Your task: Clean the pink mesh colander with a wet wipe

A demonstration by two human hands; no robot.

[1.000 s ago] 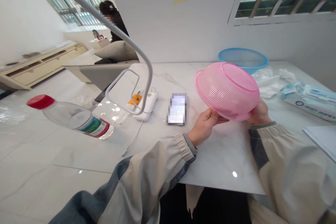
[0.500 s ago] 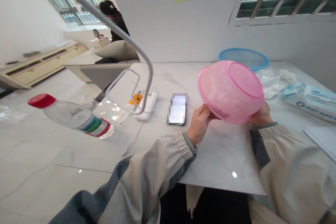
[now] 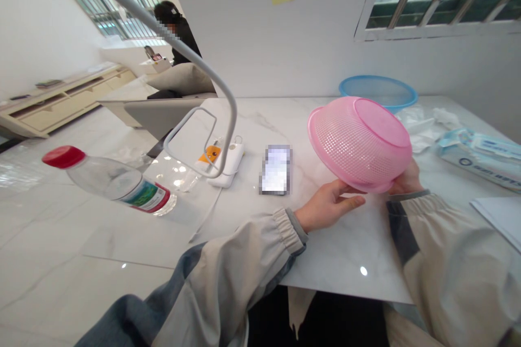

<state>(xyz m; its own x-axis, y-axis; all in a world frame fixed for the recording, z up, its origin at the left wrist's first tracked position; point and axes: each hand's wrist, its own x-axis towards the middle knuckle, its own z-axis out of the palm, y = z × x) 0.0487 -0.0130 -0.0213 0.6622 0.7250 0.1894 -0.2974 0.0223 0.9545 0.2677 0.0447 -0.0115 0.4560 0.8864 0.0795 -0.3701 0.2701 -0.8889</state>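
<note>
A pink perforated basket (image 3: 360, 143) is held upside down and tilted above the white marble table (image 3: 345, 244). My right hand (image 3: 404, 181) grips its rim from behind at the right; its fingers are mostly hidden by the basket. My left hand (image 3: 330, 206) lies just under the basket's lower left rim, fingers stretched out flat and thumb touching the rim, gripping nothing.
A blue basin (image 3: 378, 90) stands behind the basket. Left of my hands lie a phone (image 3: 275, 169), a white device (image 3: 228, 161) under a bent lamp arm and a red-capped water bottle (image 3: 116, 183). A wipes pack (image 3: 480, 153), crumpled plastic (image 3: 421, 122) and paper (image 3: 500, 217) are at right. A person (image 3: 177, 32) sits far back.
My left hand has let go of the basket's rim and opened flat beneath it. The basket has shifted slightly right and turned a little; my right hand still holds it.
</note>
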